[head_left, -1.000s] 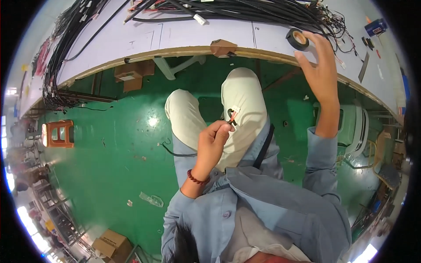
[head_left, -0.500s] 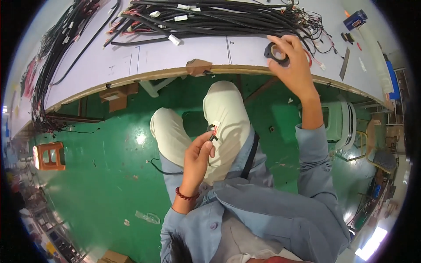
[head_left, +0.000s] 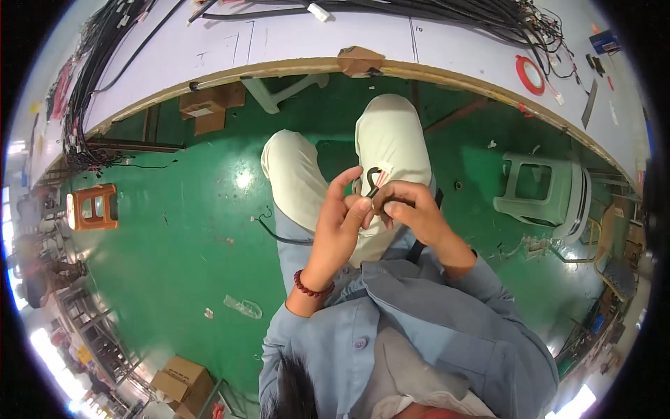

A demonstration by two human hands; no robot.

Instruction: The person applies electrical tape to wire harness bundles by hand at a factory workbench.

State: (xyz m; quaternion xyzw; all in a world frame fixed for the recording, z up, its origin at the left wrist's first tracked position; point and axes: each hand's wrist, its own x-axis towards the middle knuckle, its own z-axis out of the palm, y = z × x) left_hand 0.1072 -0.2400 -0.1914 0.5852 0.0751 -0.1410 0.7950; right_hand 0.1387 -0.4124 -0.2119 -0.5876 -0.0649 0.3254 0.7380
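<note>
A slim black cable (head_left: 373, 176) rises in a small smooth loop between the person's hands, above the cream cloth trousers (head_left: 393, 133); thin red and white wires (head_left: 381, 179) run beside the loop to a blocky white plastic connector (head_left: 387, 168). The hands are together, fingers nearly meeting: the left hand (head_left: 338, 220) pinches the cable between thumb and fingers, forefinger raised and bent, wrist ringed by a bracelet (head_left: 312, 285) of round dark-red beads. The right hand (head_left: 417, 213) comes in from the right with curled fingers and the thumb folded inward, palm turned toward the left; what its fingers close on is hidden, so its grip cannot be told. Both elbows are bent, the forearms leaving blue-grey sleeves. Beyond the knees, the smooth white tabletop (head_left: 307, 45), with its rough, curved-looking yellowish edge, bears a sheaf of glossy black cables (head_left: 447, 10) and a flat red ring-shaped roll (head_left: 521, 74).
</note>
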